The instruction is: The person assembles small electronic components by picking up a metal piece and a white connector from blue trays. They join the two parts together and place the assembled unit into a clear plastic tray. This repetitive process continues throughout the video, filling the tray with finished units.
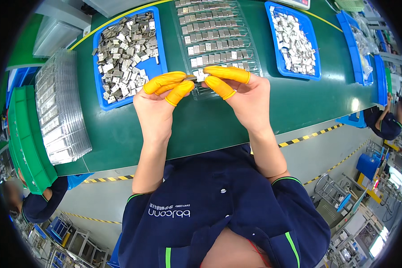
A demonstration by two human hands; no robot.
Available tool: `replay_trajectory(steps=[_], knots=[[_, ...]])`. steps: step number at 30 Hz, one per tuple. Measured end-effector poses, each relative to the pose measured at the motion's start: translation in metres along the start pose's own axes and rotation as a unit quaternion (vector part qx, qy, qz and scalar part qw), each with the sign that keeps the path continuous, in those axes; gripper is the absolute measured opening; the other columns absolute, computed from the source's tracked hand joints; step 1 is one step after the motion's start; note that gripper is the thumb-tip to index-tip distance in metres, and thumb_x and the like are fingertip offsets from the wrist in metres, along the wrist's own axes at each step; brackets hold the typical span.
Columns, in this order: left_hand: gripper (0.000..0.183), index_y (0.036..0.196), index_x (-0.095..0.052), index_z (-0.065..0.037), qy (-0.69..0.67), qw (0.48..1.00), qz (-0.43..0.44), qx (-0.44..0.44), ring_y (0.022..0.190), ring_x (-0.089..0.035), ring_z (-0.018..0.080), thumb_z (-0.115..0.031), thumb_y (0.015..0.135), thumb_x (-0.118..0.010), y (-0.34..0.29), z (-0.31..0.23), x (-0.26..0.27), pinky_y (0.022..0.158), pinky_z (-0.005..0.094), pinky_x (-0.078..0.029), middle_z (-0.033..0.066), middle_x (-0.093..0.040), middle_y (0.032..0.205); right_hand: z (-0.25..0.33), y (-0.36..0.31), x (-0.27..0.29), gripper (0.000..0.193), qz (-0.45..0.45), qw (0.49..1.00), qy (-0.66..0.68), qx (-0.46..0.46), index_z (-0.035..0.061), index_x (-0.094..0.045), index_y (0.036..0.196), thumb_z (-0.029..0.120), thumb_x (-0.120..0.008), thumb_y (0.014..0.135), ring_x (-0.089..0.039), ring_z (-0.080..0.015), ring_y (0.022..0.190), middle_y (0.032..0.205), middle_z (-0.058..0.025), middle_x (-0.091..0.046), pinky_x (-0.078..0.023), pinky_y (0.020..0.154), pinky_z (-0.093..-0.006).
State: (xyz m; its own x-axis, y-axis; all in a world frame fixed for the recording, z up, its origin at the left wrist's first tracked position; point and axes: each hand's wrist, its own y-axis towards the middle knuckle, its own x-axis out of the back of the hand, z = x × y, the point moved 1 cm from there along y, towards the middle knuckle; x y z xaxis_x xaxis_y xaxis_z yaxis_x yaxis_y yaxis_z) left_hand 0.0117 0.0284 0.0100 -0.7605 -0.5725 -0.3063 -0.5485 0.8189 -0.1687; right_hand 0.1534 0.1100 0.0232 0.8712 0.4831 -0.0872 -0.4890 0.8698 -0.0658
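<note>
Yellow finger cots cover the thumb and fingertips of both hands, which meet above the near end of a clear plastic tray [179, 41]. My left hand [158, 102] is closed in a pinch on a small metal shell [190, 77]. Between the thumb and fingertips of my right hand [250, 102] is a small white connector piece [201, 75], close against the shell; whether the two are joined I cannot tell. Rows of small metal-cased parts [219, 58] with thin leads lie in the clear tray.
A blue bin [154, 68] of loose metal shells stands left, another blue bin [318, 67] of white pieces right. Stacked clear trays [62, 111] and a green crate [27, 138] are at far left. More blue bins [350, 44] line the right. Other people sit at both sides.
</note>
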Motion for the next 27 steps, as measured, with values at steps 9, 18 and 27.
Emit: replay_trajectory(steps=[9, 18, 27], knots=[[0.021, 0.091, -0.064, 0.007, 0.059, 0.993, 0.1, -0.002, 0.078, -0.065, 0.0166, 0.007, 0.071, -0.07, -0.021, -0.002, -0.009, 0.074, 0.0278, -0.053, 0.0116, -0.067, 0.086, 0.005, -0.009, 0.035, 0.024, 0.133, 0.989, -0.02, -0.063, 0.0001, -0.068, 0.095, 0.002, -0.072, 0.072, -0.064, -0.014, 0.08, 0.092, -0.0065, -0.067, -0.051, 0.073, -0.0241], [0.019, 0.09, -0.063, 0.008, -0.107, 0.964, 0.18, 0.165, 0.073, -0.066, 0.0201, 0.007, 0.072, -0.07, -0.044, 0.02, -0.008, 0.068, 0.0289, -0.055, 0.0137, -0.066, 0.083, -0.005, -0.034, 0.04, 0.021, 0.2, 0.942, 0.157, -0.219, -0.0036, -0.068, 0.088, -0.005, -0.072, 0.067, -0.063, -0.0152, 0.081, 0.089, -0.0072, -0.065, -0.05, 0.074, -0.0245], [0.02, 0.095, -0.065, 0.005, 0.194, 0.979, 0.045, -0.047, 0.086, -0.064, 0.0184, 0.004, 0.076, -0.067, -0.032, 0.023, 0.007, 0.079, 0.0284, -0.051, 0.0126, -0.066, 0.094, -0.011, -0.019, 0.014, 0.017, 0.026, 0.953, -0.273, 0.128, 0.0055, -0.07, 0.083, 0.003, -0.073, 0.066, -0.059, -0.0212, 0.082, 0.082, -0.0047, -0.064, -0.047, 0.074, -0.0307]])
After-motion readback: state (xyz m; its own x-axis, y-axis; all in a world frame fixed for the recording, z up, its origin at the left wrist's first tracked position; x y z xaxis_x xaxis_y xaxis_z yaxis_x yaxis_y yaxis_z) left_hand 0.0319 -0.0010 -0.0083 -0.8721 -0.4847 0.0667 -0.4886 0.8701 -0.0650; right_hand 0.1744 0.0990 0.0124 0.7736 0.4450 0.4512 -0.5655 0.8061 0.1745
